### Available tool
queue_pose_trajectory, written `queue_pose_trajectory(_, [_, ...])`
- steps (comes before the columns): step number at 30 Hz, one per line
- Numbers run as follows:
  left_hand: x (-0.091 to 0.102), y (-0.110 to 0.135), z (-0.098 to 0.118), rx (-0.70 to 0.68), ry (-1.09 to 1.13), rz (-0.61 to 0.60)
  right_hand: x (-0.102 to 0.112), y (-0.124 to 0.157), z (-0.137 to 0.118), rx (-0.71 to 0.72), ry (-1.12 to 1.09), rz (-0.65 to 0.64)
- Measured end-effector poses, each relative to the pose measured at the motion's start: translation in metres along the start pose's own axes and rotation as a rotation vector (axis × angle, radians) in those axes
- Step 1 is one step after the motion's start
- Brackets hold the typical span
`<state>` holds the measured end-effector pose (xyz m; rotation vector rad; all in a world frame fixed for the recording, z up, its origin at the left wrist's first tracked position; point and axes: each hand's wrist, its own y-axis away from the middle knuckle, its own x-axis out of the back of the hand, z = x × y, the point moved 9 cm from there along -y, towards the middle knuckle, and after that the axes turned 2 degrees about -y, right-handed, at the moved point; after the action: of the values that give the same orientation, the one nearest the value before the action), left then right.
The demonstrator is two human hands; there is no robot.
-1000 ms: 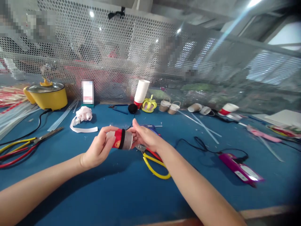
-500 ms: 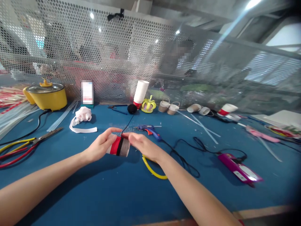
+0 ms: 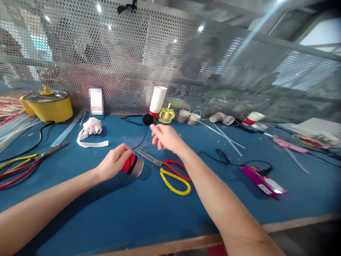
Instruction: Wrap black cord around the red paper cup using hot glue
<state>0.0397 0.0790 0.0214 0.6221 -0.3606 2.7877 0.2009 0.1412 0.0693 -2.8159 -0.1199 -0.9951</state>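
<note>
My left hand (image 3: pixel 113 163) is closed round a paper cup (image 3: pixel 137 168) lying on its side, banded with red and black yarn. From the cup a black strand runs slackly up to a black yarn ball (image 3: pixel 147 120) at the back. My right hand (image 3: pixel 165 137) reaches forward above the table, just short of the ball, with its fingers loosely bent and apart and nothing visible in them. Below the right wrist lie scissors (image 3: pixel 163 164) with one red and one yellow handle. The blue glue gun is hidden by my right hand and forearm.
A yellow electric pot (image 3: pixel 54 108), a white ribbon heap (image 3: pixel 92 127) and a second pair of scissors (image 3: pixel 37 158) are at left. Stacked cups (image 3: pixel 158 99), a yellow-ribbed basket (image 3: pixel 166 115) and small baskets line the back. A purple power strip (image 3: pixel 262 183) lies right.
My right hand has left the cup and moved forward and right toward the yarn ball. The strand, taut before, now sags. The left hand keeps the cup.
</note>
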Motion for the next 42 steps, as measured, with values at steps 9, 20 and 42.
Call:
queue_pose_trajectory(9, [0.000,0.000,-0.008,-0.007,-0.081,0.043,0.052,-0.007,0.099,-0.206,0.252,0.222])
queue_pose_trajectory(20, [0.005,0.000,-0.004,-0.068,-0.196,0.066,0.044,0.028,0.069,-0.169,0.068,0.174])
queue_pose_trajectory(42, [0.006,-0.005,-0.005,-0.020,-0.218,0.077,-0.023,0.104,-0.005,0.095,0.229,-0.187])
